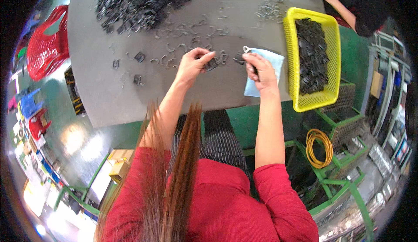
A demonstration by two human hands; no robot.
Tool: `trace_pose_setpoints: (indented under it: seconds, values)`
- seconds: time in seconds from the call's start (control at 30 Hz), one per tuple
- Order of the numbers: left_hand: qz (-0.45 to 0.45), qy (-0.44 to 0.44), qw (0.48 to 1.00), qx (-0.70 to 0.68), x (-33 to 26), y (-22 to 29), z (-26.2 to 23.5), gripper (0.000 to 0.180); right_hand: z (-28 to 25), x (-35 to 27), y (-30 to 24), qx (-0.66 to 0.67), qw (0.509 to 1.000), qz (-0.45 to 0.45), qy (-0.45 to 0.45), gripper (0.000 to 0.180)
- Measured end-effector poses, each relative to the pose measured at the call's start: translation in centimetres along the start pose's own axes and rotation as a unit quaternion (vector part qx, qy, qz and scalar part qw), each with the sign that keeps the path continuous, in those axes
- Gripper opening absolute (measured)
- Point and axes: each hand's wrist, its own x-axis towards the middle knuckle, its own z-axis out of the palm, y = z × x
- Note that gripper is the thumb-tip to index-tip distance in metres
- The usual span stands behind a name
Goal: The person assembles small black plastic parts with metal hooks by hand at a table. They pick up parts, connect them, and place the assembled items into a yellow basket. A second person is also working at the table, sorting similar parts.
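A small black part (212, 64) is over the bench (152, 104), pinched between the fingers of the left hand (191, 66). The right hand (262, 71) has its fingers curled around something dark, mostly hidden, above a blue face mask (276, 62). Right of that stands a yellow basket (293, 63) of black pieces (311, 54); a black heap (135, 2) lies farther off, leftward.

Red chair (42, 60), 1 orange coil (310, 148), perhaps a blue stool (30, 104)

Floor (92, 147) glare, fisheye-bent edges, blackened corners
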Motion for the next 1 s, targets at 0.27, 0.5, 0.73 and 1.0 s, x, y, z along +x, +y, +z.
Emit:
trace_pose_setpoints:
  seconds: [0.27,0.5,0.73,1.0]
  values:
    - [0.009,-0.070,0.987,-0.142,2.3,6.0,10.9,0.023,-6.0,-2.2,-3.8,-0.144,0.973,-0.045,0.175,0.014]
    - [0.059,-0.088,0.994,-0.011,3.1,6.8,16.1,0.039,-10.1,-4.0,-7.1,-0.024,0.935,-0.205,0.289,0.017]
    - [0.343,-0.035,0.937,0.051,0.7,7.7,22.0,0.045,-15.6,-1.0,-11.6,-0.535,0.630,-0.375,0.420,0.055]
    - [0.272,0.403,0.817,0.311,-3.8,-4.3,-11.8,0.025,13.1,4.2,2.9,-0.574,0.705,-0.416,0.007,0.015]
